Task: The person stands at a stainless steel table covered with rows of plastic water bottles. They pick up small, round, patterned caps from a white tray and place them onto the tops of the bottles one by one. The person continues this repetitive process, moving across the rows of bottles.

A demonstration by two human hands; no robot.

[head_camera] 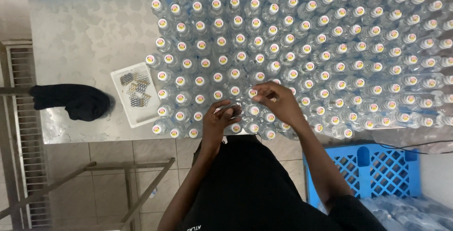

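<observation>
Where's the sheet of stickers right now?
In the head view, the white sticker sheet lies on the steel table, left of the packed bottles, with a dark cloth further left.

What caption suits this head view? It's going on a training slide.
Both hands, left hand and right hand, work at capped clear bottles crowding a steel table.

Well over 100 small clear plastic bottles w/ white caps (302,47) before me, too many to count exactly, 1 flat white sticker sheet (136,94), 1 black cloth (75,101), 1 blue plastic crate (377,169)

bottles (302,47) on table (85,28) | tray (134,94) left of bottles | crate (377,169) below table's right
</observation>
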